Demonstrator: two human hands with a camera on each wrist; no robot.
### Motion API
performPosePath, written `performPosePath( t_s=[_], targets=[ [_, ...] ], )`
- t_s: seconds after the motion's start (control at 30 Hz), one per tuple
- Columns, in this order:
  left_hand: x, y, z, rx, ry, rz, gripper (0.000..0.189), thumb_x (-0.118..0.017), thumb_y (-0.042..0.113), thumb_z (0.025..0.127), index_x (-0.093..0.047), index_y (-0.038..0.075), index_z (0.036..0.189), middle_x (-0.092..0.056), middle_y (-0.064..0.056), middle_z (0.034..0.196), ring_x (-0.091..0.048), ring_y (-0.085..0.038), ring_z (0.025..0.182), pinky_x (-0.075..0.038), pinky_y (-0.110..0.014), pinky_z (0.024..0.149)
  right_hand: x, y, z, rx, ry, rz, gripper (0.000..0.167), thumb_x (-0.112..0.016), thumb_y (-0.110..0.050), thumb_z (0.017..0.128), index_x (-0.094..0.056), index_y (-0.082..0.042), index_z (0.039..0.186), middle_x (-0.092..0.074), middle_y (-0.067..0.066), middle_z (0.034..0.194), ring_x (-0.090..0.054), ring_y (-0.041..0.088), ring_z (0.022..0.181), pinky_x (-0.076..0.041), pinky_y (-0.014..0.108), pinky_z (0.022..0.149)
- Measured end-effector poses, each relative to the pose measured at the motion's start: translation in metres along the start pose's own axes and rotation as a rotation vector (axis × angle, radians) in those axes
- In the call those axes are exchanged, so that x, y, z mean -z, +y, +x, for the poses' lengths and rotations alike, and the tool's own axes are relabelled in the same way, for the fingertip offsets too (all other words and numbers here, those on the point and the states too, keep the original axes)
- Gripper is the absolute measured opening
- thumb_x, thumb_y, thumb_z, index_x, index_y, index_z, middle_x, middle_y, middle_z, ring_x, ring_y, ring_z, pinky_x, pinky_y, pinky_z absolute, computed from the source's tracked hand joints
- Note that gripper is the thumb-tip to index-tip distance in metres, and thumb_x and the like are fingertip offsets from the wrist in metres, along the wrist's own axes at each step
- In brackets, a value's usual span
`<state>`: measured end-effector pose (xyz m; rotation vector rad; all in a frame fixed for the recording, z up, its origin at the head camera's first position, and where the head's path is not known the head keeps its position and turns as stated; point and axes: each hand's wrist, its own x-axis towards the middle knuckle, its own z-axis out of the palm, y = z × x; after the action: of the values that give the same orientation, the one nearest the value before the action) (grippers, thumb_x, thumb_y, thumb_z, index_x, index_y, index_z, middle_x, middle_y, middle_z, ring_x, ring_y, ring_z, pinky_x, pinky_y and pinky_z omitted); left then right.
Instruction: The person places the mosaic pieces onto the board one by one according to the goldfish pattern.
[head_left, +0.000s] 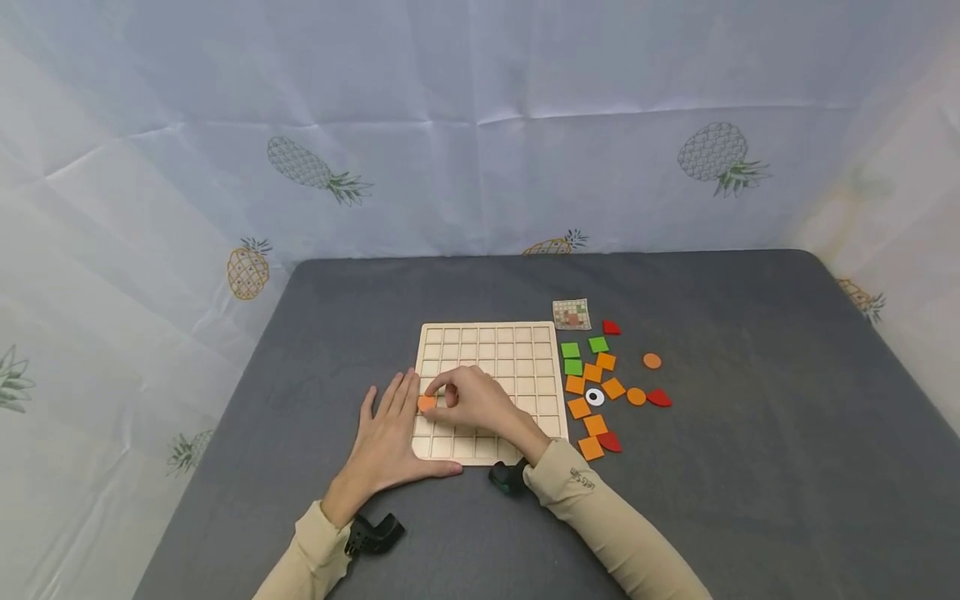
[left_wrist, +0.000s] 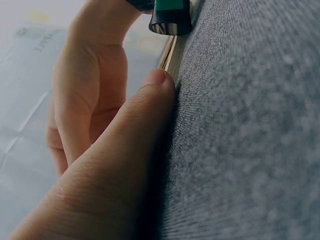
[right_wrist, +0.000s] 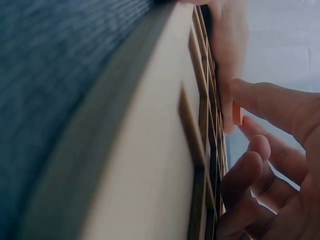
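Observation:
A pale wooden board (head_left: 525, 367) with a grid of square cells lies on the grey table. My right hand (head_left: 483, 404) reaches over it and pinches a small orange tile (head_left: 426, 403) between thumb and index finger, above the cells near the left edge. In the right wrist view the tile (right_wrist: 237, 114) shows edge-on between the fingertips, the other fingers curled below. My left hand (head_left: 386, 442) lies with straight fingers along the board's left edge, its thumb stretched along the front edge. In the left wrist view the thumb (left_wrist: 132, 115) rests at the board's side.
Right of the board lie loose pieces: several orange squares (head_left: 591, 448), green squares (head_left: 571, 350), red rounded pieces (head_left: 659, 398), orange discs (head_left: 652, 361) and a white ring-like disc (head_left: 595, 397). A small pattern card (head_left: 572, 314) lies by the board's far right corner.

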<state>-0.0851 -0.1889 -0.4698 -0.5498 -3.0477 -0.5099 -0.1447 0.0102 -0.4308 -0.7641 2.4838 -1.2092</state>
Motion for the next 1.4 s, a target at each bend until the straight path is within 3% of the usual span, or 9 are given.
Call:
performPosePath(
  t_s=[0.5,0.83,1.13,1.4],
  targets=[
    [-0.002,-0.002,-0.001,0.007,-0.006,-0.021,0.149,-0.074,0.093,0.070,-0.023,-0.004,0.171,-0.025,-0.023,0.180,-0.029,-0.044,0.167,-0.015,-0.075,0.129,-0.009,-0.004,0.000,-0.080,0.065,-0.067,0.024,-0.087,-0.022,0.091,-0.085,-0.011,0.113,-0.056,-0.010,0.062,-0.045,0.004,0.054,-0.036,0.019,0.054],
    [-0.001,-0.002,-0.002,0.008,-0.019,-0.050,0.153,-0.075,0.093,0.067,-0.019,-0.004,0.171,-0.020,-0.023,0.181,-0.024,-0.044,0.168,-0.010,-0.073,0.131,-0.010,-0.004,0.001,-0.077,0.075,-0.062,0.026,-0.088,-0.019,0.090,-0.086,-0.011,0.114,-0.058,-0.007,0.058,-0.044,0.003,0.049,-0.031,0.018,0.049],
    [0.001,-0.003,0.001,-0.007,-0.032,-0.063,0.155,-0.067,0.101,0.067,-0.021,-0.004,0.171,-0.019,-0.022,0.182,-0.024,-0.046,0.167,-0.012,-0.075,0.129,-0.011,-0.004,0.002,-0.083,0.074,-0.066,0.026,-0.088,-0.018,0.089,-0.087,-0.012,0.114,-0.059,-0.007,0.057,-0.044,0.002,0.049,-0.031,0.018,0.048],
    [0.003,-0.004,0.005,-0.009,-0.047,-0.050,0.153,-0.074,0.095,0.068,-0.021,-0.006,0.170,-0.020,-0.025,0.181,-0.022,-0.048,0.168,-0.011,-0.076,0.130,-0.011,-0.006,0.003,-0.086,0.075,-0.066,0.028,-0.088,-0.018,0.088,-0.087,-0.014,0.116,-0.058,-0.008,0.054,-0.042,0.002,0.048,-0.029,0.018,0.047]
  ],
)
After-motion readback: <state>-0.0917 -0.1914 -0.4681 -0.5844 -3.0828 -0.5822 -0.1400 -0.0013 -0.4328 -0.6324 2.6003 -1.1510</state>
